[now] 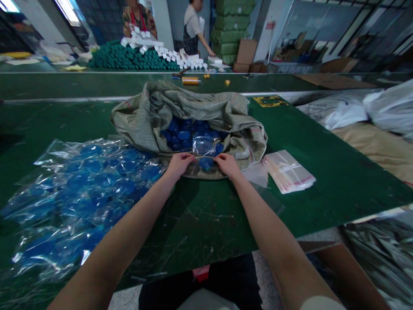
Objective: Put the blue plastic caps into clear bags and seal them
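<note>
Between my two hands is a clear plastic bag (pixel 204 147) with a round blue piece (pixel 205 162) inside it. My left hand (pixel 181 164) pinches the bag's left edge, and my right hand (pixel 227 164) pinches its right edge. Both hands are at the near rim of a grey-green woven sack (pixel 142 125), whose mouth is rolled open. Inside the sack lie many loose blue round pieces (pixel 184 135). Left of my left hand spreads a heap of filled clear bags (pixel 93 176). A stack of flat clear bags (pixel 288 171) lies to the right of my right hand.
The green table (pixel 322 150) carries a yellow-black marked patch (pixel 270 101). Behind it, another table holds an orange roll (pixel 191 81) and a pile of green rods (pixel 129 56). Two people stand there. White sacks (pixel 335 107) lie at the right; an open cardboard box (pixel 348 271) stands below.
</note>
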Available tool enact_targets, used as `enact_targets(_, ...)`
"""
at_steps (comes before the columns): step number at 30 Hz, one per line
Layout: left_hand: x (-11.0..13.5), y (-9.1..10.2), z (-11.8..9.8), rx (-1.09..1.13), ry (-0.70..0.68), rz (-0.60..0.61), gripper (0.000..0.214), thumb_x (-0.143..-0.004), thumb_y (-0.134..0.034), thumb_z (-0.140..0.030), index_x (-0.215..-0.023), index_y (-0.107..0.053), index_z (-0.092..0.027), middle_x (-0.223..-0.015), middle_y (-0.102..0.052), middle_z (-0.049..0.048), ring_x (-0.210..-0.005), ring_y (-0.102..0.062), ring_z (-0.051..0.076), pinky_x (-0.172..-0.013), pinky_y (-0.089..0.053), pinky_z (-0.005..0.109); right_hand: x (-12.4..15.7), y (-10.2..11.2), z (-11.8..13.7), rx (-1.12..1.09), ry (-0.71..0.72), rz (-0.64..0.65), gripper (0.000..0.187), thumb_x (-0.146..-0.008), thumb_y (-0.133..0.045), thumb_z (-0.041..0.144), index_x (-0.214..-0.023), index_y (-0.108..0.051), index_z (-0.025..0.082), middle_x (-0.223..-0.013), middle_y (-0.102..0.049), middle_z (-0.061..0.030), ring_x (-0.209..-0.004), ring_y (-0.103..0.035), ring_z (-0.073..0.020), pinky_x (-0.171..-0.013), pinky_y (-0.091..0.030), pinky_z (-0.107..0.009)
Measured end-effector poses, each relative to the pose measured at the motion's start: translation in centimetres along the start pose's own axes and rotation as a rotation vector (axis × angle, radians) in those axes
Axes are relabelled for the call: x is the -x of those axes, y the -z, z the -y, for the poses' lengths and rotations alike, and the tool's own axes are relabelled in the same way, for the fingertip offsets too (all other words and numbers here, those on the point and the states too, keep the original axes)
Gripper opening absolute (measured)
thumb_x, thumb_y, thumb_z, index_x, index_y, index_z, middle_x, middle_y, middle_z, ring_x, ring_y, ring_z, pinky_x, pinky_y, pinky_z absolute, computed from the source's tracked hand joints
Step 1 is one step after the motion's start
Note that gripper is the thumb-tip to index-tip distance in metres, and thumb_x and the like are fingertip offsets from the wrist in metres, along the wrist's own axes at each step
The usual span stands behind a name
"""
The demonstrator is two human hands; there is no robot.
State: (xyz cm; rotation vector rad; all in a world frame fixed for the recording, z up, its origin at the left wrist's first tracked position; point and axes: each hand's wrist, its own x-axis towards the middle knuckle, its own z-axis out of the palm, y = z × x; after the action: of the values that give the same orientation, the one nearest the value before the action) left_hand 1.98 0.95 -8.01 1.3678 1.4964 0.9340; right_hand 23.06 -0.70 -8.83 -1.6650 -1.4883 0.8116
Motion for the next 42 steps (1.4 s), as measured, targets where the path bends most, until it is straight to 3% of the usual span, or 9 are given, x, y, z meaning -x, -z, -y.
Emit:
enact_targets(7, -0.9, 0.2, -0.3, -0.054, -0.048, 0.009, 0.020, -0.072, -0.071, -0.034, -0.082, -0.076, -0.017, -0.066, -0.070, 0.0027, -0.058, -0.057, 0.014, -0.054, -0.041, 0.024, 0.0, 0.2, 0.3, 0.056, -0.007, -0.017, 0.017, -0.078, -0.060, 0.032, -0.078, -0.069, 0.018, -0.071, -0.068, -0.0020, -0.067, -0.062, -0.0146, -0.070, -0.050, -0.027)
enact_targets(11, -1.4, 0.3, -0.8, -0.004, -0.104, -0.004, 0.023, -0.070, -0.073, -0.036, -0.081, -0.076, -0.016, -0.078, -0.075, 0.0040, -0.069, -0.063, 0.016, -0.063, -0.045, 0.024, 0.1, 0.3, 0.7, 0.015, 0.093, -0.089, 0.020, -0.081, -0.060, 0.033, -0.085, -0.071, 0.017, -0.084, -0.072, -0.0040, -0.079, -0.065, -0.0155, -0.079, -0.049, -0.028)
enact_targets(15, -1.8, 0.3, -1.1, 0.038, -0.122, -0.009, 0.023, -0.068, -0.076, -0.033, -0.084, -0.077, -0.016, -0.082, -0.075, 0.0039, -0.072, -0.064, 0.015, -0.068, -0.046, 0.024, -0.1, 0.1, 0.5, -0.013, 0.154, -0.109, 0.021, -0.081, -0.060, 0.033, -0.083, -0.071, 0.016, -0.084, -0.072, -0.0038, -0.081, -0.064, -0.0156, -0.081, -0.048, -0.027)
enact_targets(20, -2.1, 0.3, -0.9, 0.039, -0.110, -0.006, 0.020, -0.069, -0.074, -0.030, -0.082, -0.076, -0.015, -0.079, -0.074, 0.0036, -0.068, -0.061, 0.013, -0.063, -0.044, 0.022, -0.6, 0.1, -0.3, -0.103, 0.074, -0.091, 0.021, -0.080, -0.061, 0.036, -0.083, -0.070, 0.018, -0.069, -0.067, 0.0004, -0.062, -0.060, -0.0129, -0.065, -0.049, -0.025)
enact_targets(24, -1.9, 0.5, -1.0, 0.009, -0.109, 0.005, 0.019, -0.071, -0.072, -0.030, -0.083, -0.075, -0.016, -0.079, -0.073, 0.0029, -0.060, -0.056, 0.011, -0.056, -0.040, 0.021, -0.6, 0.3, -0.3, -0.207, -0.030, -0.017, 0.022, -0.082, -0.059, 0.039, -0.086, -0.067, 0.019, -0.050, -0.054, 0.0057, -0.039, -0.046, -0.0092, -0.042, -0.038, -0.021)
enact_targets(26, -1.7, 0.6, -1.4, -0.022, -0.096, 0.013, 0.019, -0.071, -0.073, -0.029, -0.083, -0.074, -0.015, -0.078, -0.073, 0.0031, -0.056, -0.053, 0.010, -0.053, -0.039, 0.021, -0.6, 0.3, -0.3, -0.250, -0.027, 0.000, 0.020, -0.081, -0.060, 0.038, -0.087, -0.066, 0.019, -0.051, -0.054, 0.0061, -0.036, -0.044, -0.0081, -0.038, -0.033, -0.020)
enact_targets(31, -1.6, 0.7, -2.3, 0.006, -0.094, 0.029, 0.031, -0.069, -0.077, -0.027, -0.097, -0.074, -0.016, -0.082, -0.073, 0.0047, -0.055, -0.053, 0.009, -0.053, -0.039, 0.021, -0.9, 0.0, -0.4, -0.323, 0.033, -0.027, 0.029, -0.078, -0.063, 0.037, -0.102, -0.064, 0.020, -0.084, -0.068, 0.0007, -0.043, -0.051, -0.0054, -0.038, -0.036, -0.018)
enact_targets(34, -1.9, 0.7, -2.4, 0.042, -0.108, 0.032, 0.031, -0.070, -0.076, -0.027, -0.099, -0.074, -0.015, -0.088, -0.074, 0.0064, -0.059, -0.055, 0.010, -0.054, -0.041, 0.021, -1.0, -0.1, -0.5, -0.321, 0.067, -0.027, 0.034, -0.079, -0.061, 0.041, -0.106, -0.066, 0.020, -0.090, -0.069, -0.0009, -0.045, -0.050, -0.0055, -0.040, -0.037, -0.019)
enact_targets(42, -2.5, 1.3, -1.8, -0.053, -0.238, -0.016, 0.021, -0.070, -0.074, -0.029, -0.086, -0.077, -0.017, -0.084, -0.075, 0.0046, -0.070, -0.063, 0.015, -0.066, -0.049, 0.025, -1.1, 0.4, -0.4, -0.279, 0.121, -0.073, 0.026, -0.079, -0.061, 0.039, -0.092, -0.070, 0.019, -0.070, -0.066, 0.0009, -0.047, -0.051, -0.0084, -0.047, -0.042, -0.021)
